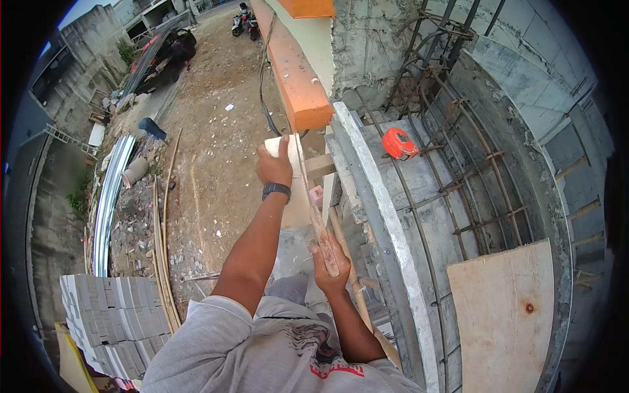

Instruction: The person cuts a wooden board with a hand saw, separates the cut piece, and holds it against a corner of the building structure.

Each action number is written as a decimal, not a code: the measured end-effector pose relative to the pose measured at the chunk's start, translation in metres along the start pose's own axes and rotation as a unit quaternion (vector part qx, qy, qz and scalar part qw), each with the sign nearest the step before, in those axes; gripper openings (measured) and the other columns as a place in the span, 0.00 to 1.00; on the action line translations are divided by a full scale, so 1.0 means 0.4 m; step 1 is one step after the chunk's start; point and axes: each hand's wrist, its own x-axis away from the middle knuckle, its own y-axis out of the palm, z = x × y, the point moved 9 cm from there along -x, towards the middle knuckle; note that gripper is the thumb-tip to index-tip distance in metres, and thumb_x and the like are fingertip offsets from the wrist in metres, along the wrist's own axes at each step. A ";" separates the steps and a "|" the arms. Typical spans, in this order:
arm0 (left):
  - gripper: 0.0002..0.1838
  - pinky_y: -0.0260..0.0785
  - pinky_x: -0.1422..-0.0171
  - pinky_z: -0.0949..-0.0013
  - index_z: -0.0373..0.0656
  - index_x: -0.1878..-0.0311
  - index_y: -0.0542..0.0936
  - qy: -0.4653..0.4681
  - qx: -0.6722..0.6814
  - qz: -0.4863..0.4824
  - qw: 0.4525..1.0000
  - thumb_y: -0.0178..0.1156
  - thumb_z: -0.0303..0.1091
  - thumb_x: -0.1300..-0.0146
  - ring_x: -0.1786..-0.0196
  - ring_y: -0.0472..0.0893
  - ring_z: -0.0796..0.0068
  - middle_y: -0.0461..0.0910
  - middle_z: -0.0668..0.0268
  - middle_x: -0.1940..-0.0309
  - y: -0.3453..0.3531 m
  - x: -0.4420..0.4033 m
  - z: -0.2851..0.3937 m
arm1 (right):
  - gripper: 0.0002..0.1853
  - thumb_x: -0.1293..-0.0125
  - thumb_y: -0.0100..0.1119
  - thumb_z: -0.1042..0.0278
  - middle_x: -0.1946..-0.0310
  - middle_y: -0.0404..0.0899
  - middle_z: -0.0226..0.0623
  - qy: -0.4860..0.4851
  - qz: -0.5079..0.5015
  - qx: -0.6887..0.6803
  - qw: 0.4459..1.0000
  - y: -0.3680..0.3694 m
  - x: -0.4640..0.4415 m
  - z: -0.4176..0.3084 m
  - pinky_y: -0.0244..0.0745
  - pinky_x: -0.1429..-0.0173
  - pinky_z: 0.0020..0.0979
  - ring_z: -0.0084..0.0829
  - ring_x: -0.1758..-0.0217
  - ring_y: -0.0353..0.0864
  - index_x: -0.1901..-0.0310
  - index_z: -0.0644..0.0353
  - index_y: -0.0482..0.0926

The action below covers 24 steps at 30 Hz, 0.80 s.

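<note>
My left hand (275, 164), with a dark watch on the wrist, grips the upper left edge of a pale wooden board (295, 196). Its thumb lies over the board's face and its fingers curl around the side. Closer to my body, my right hand (331, 265) is closed around a worn wooden-handled tool (321, 229). The handle points up and away from me, and a small pinkish part (316, 194) shows at its far end beside the board. What kind of tool it is does not show clearly.
An orange-painted ledge (308, 108) lies just beyond the board. To the right, a red tape measure (398, 144) rests among steel rebar (472, 177) inside concrete formwork. A plywood sheet (504, 321) stands lower right. Grey blocks (114, 321) are stacked at lower left, near metal profiles (111, 203).
</note>
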 end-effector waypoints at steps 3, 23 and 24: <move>0.37 0.76 0.52 0.44 0.37 0.55 0.78 -0.002 -0.001 0.005 1.000 0.62 0.70 0.36 0.59 0.86 0.38 0.86 0.42 0.65 -0.010 0.003 -0.005 | 0.26 0.32 0.68 0.76 0.52 0.88 0.54 -0.028 0.003 0.011 1.000 0.018 0.001 -0.021 0.83 0.50 0.32 0.35 0.52 0.91 0.34 0.73 0.74; 0.39 0.76 0.47 0.46 0.34 0.50 0.77 0.012 -0.010 -0.022 1.000 0.61 0.70 0.35 0.54 0.86 0.38 0.86 0.39 0.61 0.001 0.002 0.022 | 0.26 0.31 0.68 0.74 0.49 0.87 0.54 0.019 0.023 -0.030 0.999 0.025 -0.028 0.011 0.81 0.45 0.32 0.34 0.48 0.89 0.34 0.73 0.75; 0.40 0.76 0.47 0.46 0.34 0.50 0.77 -0.002 -0.025 -0.037 0.999 0.61 0.70 0.35 0.54 0.86 0.38 0.86 0.39 0.60 0.003 0.013 0.018 | 0.26 0.31 0.68 0.74 0.49 0.87 0.54 0.033 0.026 -0.038 0.998 0.017 -0.016 0.017 0.81 0.44 0.32 0.34 0.48 0.89 0.34 0.73 0.75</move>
